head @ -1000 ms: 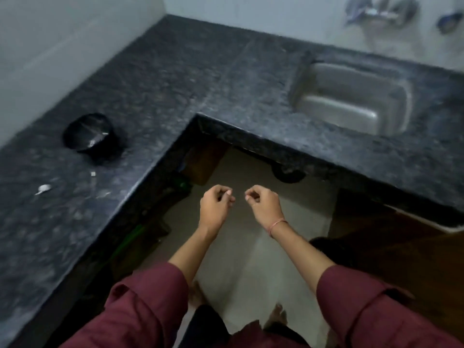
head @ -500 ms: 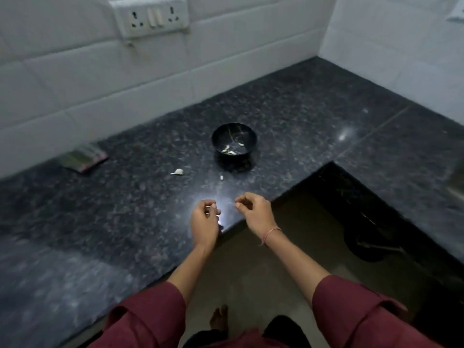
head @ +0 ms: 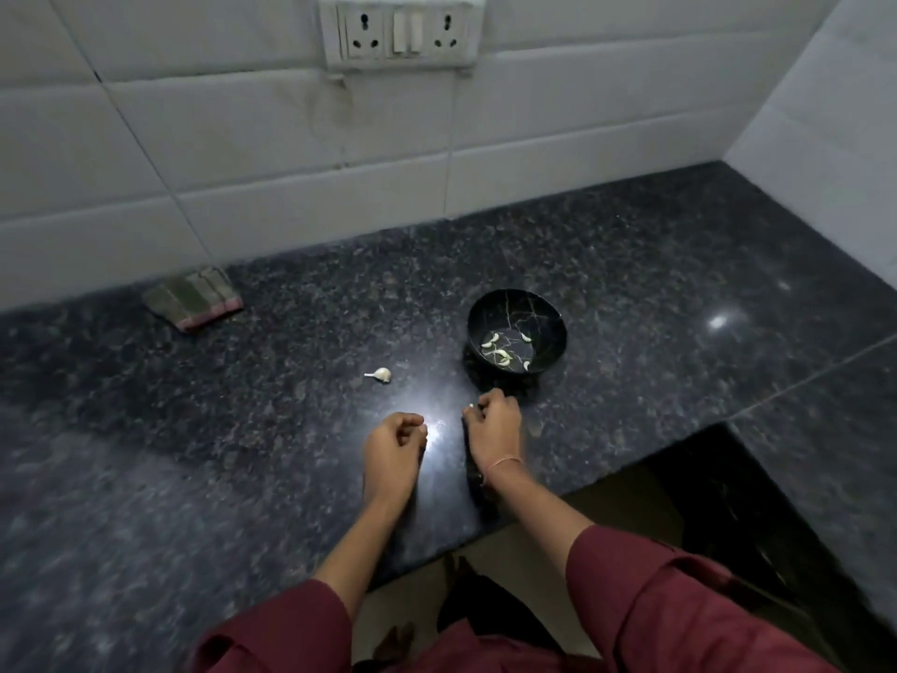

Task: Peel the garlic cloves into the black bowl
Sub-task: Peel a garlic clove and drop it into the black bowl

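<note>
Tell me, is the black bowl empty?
Not empty. The bowl sits upright, with several pale peeled cloves lying in its bottom.

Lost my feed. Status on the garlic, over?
Right hand pinches a white bit. Left hand curled, contents unseen. Bowl holds peeled cloves; one clove on counter. Nothing blocking.

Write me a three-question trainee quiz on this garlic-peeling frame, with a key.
1. Short answer: which hand is nearer the round black veined bowl?
2. True or false: the bowl is empty.
3. Multiple choice: the single white garlic clove with a thin tail, on the dark speckled stone counter, lies A) left of the bowl, apart from it; B) inside the bowl; C) touching the bowl's rim.

Key
1. The right hand.
2. False: several pale peeled garlic cloves lie in it.
3. A.
</note>
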